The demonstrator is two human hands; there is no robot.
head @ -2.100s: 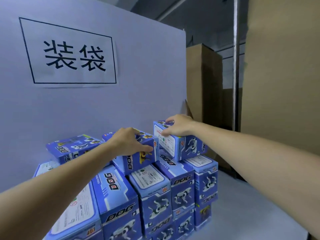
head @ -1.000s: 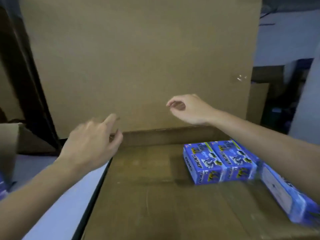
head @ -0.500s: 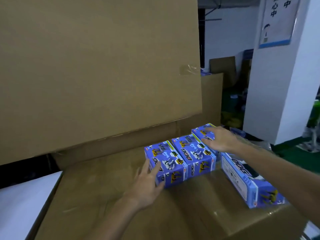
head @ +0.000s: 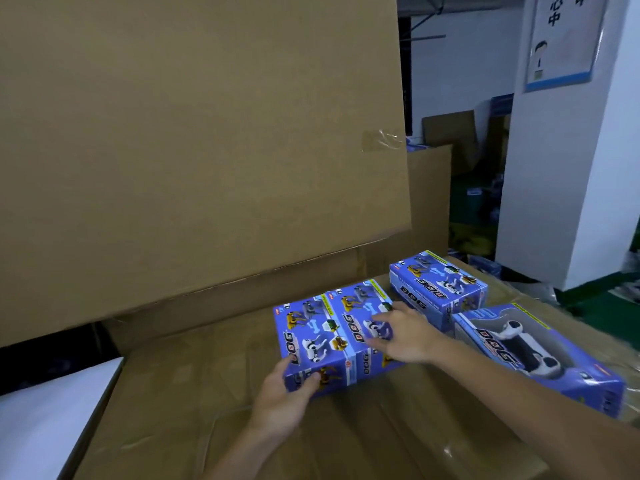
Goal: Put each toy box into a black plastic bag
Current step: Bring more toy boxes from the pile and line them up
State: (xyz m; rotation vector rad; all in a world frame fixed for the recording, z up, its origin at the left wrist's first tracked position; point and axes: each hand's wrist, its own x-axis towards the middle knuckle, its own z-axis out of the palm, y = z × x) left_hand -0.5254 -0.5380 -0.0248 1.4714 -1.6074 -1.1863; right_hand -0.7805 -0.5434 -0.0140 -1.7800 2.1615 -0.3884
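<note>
Gripping the near left corner of a blue cardboard toy box printed "DOG" (head: 313, 344) at lower centre of the frame, the left hand (head: 284, 400) is curling its thumb onto the box's front. The right hand (head: 405, 336) is resting straight fingers, its grip apart, on the second blue box (head: 360, 327) touching it. Both are lying on a large brown carton top (head: 194, 393).

The right hand (head: 403, 336) covers part of the top of the second toy box (head: 363, 327). The wall poster (head: 562, 43) is cut by the top edge. The far floor clutter (head: 481, 199) is too dark to recognise.
</note>
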